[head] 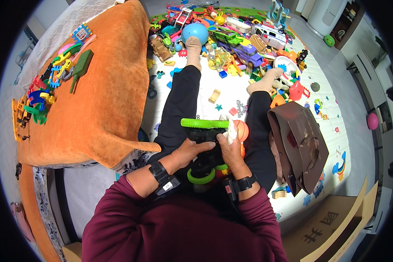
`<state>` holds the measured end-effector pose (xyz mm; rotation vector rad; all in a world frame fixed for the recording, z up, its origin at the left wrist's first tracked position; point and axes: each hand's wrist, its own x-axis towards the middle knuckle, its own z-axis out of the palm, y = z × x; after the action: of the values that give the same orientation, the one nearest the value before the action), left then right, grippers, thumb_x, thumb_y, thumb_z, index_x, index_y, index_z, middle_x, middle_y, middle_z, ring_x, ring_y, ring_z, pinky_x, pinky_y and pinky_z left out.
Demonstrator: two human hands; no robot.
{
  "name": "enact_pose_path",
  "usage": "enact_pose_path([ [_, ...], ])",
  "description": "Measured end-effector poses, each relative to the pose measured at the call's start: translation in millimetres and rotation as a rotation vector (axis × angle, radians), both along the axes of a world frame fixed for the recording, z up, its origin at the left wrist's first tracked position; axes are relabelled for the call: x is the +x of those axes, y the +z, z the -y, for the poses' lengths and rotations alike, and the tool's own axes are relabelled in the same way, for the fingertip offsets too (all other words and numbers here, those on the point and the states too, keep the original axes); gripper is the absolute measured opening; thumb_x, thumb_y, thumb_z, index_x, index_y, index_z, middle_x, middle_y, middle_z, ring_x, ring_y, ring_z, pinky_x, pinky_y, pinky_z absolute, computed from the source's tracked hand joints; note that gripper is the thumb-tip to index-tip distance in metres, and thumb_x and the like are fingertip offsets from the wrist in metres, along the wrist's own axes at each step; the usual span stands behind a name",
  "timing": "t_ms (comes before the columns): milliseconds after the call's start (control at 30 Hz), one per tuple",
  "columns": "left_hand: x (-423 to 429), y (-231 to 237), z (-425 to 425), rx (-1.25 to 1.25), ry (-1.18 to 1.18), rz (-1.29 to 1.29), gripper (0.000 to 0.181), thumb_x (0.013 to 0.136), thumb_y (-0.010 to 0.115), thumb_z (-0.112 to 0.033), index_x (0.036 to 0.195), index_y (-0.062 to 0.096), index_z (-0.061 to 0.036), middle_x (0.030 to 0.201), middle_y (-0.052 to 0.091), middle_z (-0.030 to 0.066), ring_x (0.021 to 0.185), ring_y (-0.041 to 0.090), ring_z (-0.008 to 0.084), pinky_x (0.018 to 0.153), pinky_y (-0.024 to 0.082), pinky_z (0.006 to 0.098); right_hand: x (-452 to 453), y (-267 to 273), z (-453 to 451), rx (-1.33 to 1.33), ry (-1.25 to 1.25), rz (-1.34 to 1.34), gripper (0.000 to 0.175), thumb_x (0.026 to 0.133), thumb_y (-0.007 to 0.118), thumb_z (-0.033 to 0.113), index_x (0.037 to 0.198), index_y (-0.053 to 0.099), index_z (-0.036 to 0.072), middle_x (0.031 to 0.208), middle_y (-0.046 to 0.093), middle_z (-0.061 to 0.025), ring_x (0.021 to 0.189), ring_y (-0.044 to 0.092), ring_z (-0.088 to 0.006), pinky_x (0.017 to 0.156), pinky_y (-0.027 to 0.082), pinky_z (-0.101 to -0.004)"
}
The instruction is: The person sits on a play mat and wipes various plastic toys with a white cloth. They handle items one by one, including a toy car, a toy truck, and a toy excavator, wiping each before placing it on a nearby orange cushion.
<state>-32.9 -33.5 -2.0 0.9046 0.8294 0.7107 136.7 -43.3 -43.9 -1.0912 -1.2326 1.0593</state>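
Between my legs, close to my body, I hold a black toy vehicle (206,160) with bright green tyres (204,123). My left hand (188,153) grips its left side, with the thumb lying across the black underside. On the other side my right hand (232,151) holds a crumpled white cloth (230,133) against the end of the far green tyres. Part of the toy's near end is hidden by my hands and lap. Just beyond my right fingers, partly covered, sits an orange toy basketball (241,130).
Toys are heaped around my feet, with a blue ball (195,32) and a purple toy truck (245,52). An orange-covered couch (108,82) bearing toys is at left. At right are a brown paper bag (298,147) and a cardboard box (324,222). A wooden block (214,96) lies on the mat (219,82).
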Motion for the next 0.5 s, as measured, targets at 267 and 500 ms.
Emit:
enact_pose_path([
  [267, -8, 9, -8, -0.033, -0.008, 0.112, 0.044, 0.089, 0.065, -0.011, 0.13, 0.053, -0.0017, 0.123, 0.061, 0.008, 0.111, 0.059, 0.0167, 0.097, 0.048, 0.0316, 17, -10, -4, -0.185, -0.185, -0.456, 0.051, 0.104, 0.04, 0.036, 0.132, 0.05, -0.005, 0.121, 0.059, -0.0107, 0.109, 0.054, -0.02, 0.095, 0.042, -0.0307],
  [500, -3, 10, -11, -0.019, 0.095, -0.01, 0.036, 0.09, 0.068, -0.017, 0.122, 0.06, -0.0015, 0.112, 0.066, 0.0063, 0.1, 0.063, 0.0143, 0.088, 0.051, 0.0288, 1, 10, 10, 0.143, -0.155, 0.068, 0.055, 0.1, 0.04, 0.037, 0.132, 0.051, -0.006, 0.129, 0.056, -0.0203, 0.119, 0.053, -0.0327, 0.105, 0.036, -0.0373],
])
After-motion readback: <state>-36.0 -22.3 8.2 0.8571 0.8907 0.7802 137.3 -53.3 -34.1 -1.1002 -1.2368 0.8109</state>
